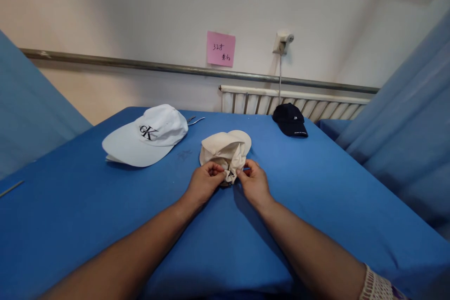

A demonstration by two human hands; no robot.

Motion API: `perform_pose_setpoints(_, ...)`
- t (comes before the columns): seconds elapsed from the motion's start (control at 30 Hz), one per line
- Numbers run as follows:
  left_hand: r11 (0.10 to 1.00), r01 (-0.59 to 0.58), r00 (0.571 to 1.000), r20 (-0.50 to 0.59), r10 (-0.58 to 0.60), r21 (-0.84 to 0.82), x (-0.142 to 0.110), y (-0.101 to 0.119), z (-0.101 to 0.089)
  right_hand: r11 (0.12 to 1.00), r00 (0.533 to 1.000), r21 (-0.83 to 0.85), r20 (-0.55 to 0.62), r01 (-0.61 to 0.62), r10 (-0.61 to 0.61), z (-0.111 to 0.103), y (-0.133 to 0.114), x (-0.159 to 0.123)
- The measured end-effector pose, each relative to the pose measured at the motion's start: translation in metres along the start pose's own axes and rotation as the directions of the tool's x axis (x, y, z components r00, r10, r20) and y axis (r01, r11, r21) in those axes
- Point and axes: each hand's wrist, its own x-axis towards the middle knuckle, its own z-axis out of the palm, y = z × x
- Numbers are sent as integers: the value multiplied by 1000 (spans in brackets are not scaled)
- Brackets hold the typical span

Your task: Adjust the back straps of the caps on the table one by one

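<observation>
A beige cap (221, 144) lies at the middle of the blue-covered table (176, 234), its brim pointing away and its crown crumpled. My left hand (206, 179) pinches the near edge of the cap at the left. On the other side, my right hand (254, 182) pinches the same edge between thumb and fingers. Between the two hands the fabric is bunched, with a small dark detail that I cannot make out.
To the left sit white caps (154, 133) with black letters, seemingly stacked. A black cap (289, 119) rests at the far right. Behind the table are a radiator (242, 102), a metal pipe (168, 66), a pink note (221, 48) and a plugged socket (281, 43). Blue curtains (404, 126) hang at both sides.
</observation>
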Motion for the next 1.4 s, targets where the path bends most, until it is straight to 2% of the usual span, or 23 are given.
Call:
perform_pose_setpoints(0.2,998,35,995,88,-40,61,-1,6,-4,1000,1000,-6,17,25,-25,-1,-6,-5)
perform_pose_setpoints(0.33,996,64,992,102,-71,62,0,7,-4,994,996,-68,28,87,-85,-2,-13,-9)
perform_pose_setpoints(0.57,996,90,983,161,-85,-24,-1,6,-2,995,996,-51,41,84,-82,-1,-13,-11)
perform_pose_setpoints(0.83,996,-79,973,221,71,29,1,-1,-7,988,999,150,18,-40,37,1,-8,-4)
perform_pose_setpoints(1.07,933,-269,947,243,211,237,-9,6,-10,980,998,189,13,-58,57,1,-10,-3)
perform_pose_setpoints(1.4,925,-277,948,230,220,260,-7,7,-11,971,997,228,39,-70,63,3,-9,-3)
